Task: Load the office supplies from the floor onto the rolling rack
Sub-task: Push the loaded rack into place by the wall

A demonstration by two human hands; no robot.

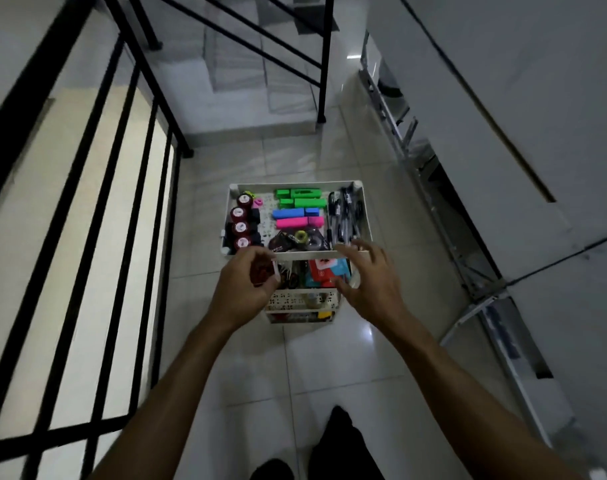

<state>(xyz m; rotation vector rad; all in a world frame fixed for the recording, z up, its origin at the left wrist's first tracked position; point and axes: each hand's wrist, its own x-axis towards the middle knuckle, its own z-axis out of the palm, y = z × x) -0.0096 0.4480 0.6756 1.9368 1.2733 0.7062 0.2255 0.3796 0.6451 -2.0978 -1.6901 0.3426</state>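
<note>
While the left hand pinches a small dark red item in curled fingers, right hand hovers spread wide, empty, over the rolling rack. Top tray full. Better lower it onto the middle shelf, clear of the red packet.

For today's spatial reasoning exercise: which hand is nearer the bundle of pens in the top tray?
Right. The right hand hovers just below the pens; the left hand is farther left, across the tray.
</note>
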